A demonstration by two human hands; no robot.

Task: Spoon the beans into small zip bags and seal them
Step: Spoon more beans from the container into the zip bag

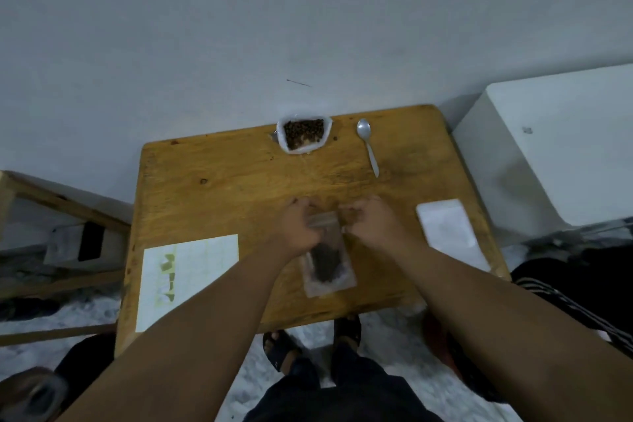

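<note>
Both hands (337,226) pinching bean-filled zip bag (327,262) top.

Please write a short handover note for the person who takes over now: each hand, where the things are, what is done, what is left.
Left hand and right hand: both pinch the top edge of the small zip bag, which lies mid-table.
The zip bag already holds beans; the blur hides whether its seal is closed.
Spoon: lies free at the far side, right of the open bean container, which still holds beans.
White flat pack lies at the right, possibly empty bags.
Left to do: finish this seal, then fill and seal more bags.
</note>
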